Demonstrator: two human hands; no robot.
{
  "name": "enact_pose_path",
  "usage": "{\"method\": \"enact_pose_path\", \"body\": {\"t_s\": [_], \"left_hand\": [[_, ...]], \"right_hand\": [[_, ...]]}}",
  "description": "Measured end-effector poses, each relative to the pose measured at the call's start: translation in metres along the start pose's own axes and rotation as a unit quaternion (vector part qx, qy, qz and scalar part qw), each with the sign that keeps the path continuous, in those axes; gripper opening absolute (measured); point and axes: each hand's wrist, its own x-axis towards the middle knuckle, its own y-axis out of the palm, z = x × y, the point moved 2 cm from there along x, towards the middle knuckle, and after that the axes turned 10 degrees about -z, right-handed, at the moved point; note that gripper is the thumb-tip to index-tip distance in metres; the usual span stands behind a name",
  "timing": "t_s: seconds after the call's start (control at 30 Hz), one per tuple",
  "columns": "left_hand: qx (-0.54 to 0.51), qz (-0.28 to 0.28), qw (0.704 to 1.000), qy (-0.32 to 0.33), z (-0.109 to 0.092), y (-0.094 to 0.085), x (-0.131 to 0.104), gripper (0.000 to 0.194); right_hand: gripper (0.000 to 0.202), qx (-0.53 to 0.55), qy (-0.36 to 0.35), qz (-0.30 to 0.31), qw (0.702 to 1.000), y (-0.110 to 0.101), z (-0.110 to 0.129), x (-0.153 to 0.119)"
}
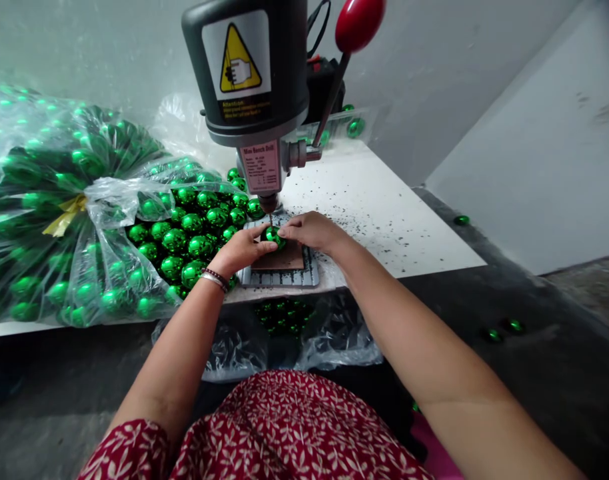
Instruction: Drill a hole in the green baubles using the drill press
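Observation:
A shiny green ball [274, 237] sits under the bit of a small bench drill [260, 167], on a brown board [278, 259] laid over the drill's grey slotted base [284, 279]. From the left, my left hand [243, 249] grips the ball between thumb and fingers. My right hand [312, 231] pinches it from the other side. The thin drill bit [271, 219] comes down at the ball's top; whether it has entered the ball I cannot tell.
Many green balls [199, 245] spill from an open clear bag [119, 200] at the left. Dark shavings litter the white table [379, 200]. A red-knobbed lever [359, 25] rises at the drill's right. Below the table edge hangs another plastic bag [334, 333] with balls. Loose balls [515, 326] lie on the floor.

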Motion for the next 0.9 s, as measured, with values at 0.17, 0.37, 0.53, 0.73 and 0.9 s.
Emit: {"method": "enact_pose_path", "body": {"t_s": [0.17, 0.37, 0.53, 0.73, 0.9], "left_hand": [[0.034, -0.037, 0.998, 0.027, -0.004, 0.006, -0.009, 0.061], [0.012, -0.067, 0.998, 0.017, 0.001, 0.013, -0.013, 0.061], [0.03, -0.071, 0.997, 0.014, 0.004, 0.015, -0.013, 0.064], [0.019, -0.08, 0.996, 0.027, 0.005, 0.016, -0.015, 0.058], [0.016, -0.074, 0.997, 0.029, 0.006, 0.018, -0.015, 0.056]], "right_hand": [[0.035, 0.002, 0.021, 0.003, 1.0, 0.003, -0.002, -0.012], [0.034, 0.003, 0.024, -0.004, 1.0, 0.006, -0.003, -0.011], [0.029, 0.002, 0.035, -0.019, 0.999, 0.001, -0.006, -0.016], [0.043, 0.029, 0.04, -0.196, 0.979, -0.057, -0.005, -0.018], [0.054, 0.098, -0.049, -0.392, 0.914, -0.124, 0.041, -0.016]]}}
